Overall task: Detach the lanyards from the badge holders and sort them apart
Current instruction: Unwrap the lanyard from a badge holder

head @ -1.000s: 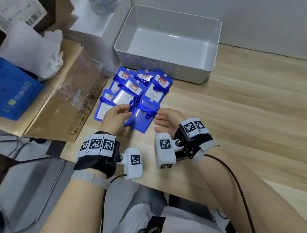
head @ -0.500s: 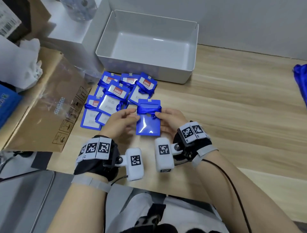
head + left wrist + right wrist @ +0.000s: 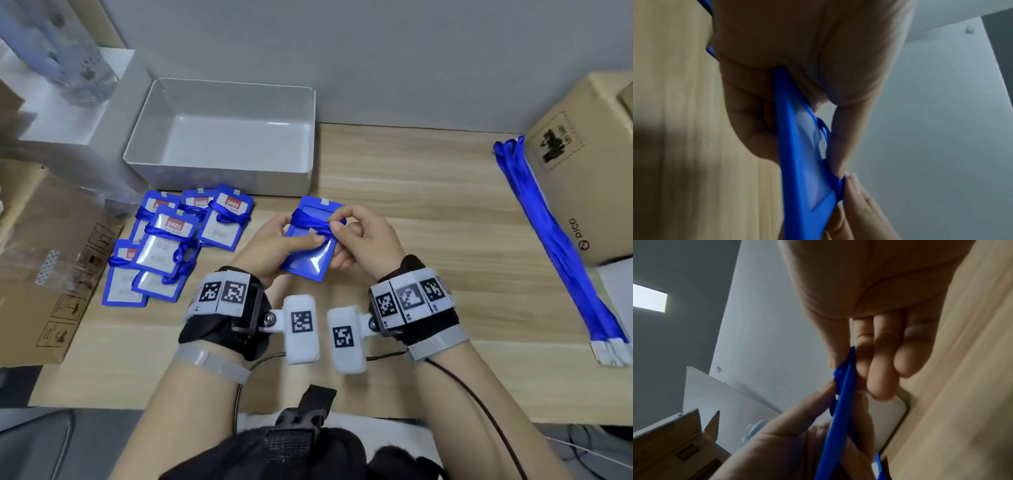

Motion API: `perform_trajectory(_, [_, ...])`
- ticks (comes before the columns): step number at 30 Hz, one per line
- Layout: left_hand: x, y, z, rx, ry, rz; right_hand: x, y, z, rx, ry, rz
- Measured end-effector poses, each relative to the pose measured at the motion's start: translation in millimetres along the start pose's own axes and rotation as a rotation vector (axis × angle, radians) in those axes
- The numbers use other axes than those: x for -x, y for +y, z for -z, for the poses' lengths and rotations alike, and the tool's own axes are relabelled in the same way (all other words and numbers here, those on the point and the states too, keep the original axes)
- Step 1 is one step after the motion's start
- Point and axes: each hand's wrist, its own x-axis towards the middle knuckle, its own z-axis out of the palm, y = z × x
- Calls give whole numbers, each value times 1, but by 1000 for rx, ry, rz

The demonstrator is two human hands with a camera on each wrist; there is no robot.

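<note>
Holder: the badge holder (image 3: 310, 248) is held up off the bench (image 3: 411, 212), in front of the tray (image 3: 219, 171), tilted, with its lanyard (image 3: 308, 222) wound round its upper part.
Change: a second ago it lay at the near edge of the pile (image 3: 174, 246), both hands just touching it; half a second ago it was lifted clear, and it now sits further from the pile, between both hands.
Left hand: the left hand (image 3: 270, 246) grips the holder by its left edge, thumb on the clear face, fingers behind.
Right hand: the right hand (image 3: 363, 236) pinches the lanyard's wrap between thumb and forefinger at the holder's right edge; its other fingers curl behind.
Meaning: unwinding is likely just starting; the clip end is not visible, so detaching is not yet done.
Pile: left of the held holder, several holders overlap, each wrapped in its own lanyard.
Sorted: freed lanyards (image 3: 555, 240) lie stretched out far right of the tray, beside a carton (image 3: 589, 178).
Tray: shows nothing inside.
Obstacles: the wrap looks tight and may knot; the bench between hands and tray is open.
</note>
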Motion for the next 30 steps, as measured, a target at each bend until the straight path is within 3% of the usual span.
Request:
perform_trajectory(8, [-12,16,-22,-203,201,-207,-1,-20,27,163,78,203])
perform_trajectory(17, [-24,25,-37,-372,191,-280,-11,-30,43,59,141,268])
perform_trajectory(20, [-23,25,-37,-421,195,-236,-12,-27,44,-91,168,252])
perform_trajectory(23, [-15,29,-34,-396,118,-203,-12,-25,50,-322,214,175])
perform_trajectory(27, [-11,35,-30,-596,-27,-297,-9,-28,61,-631,220,136])
perform_trajectory(30, [-13,37,-23,-715,-8,-366,-4,-39,65,-765,222,178])
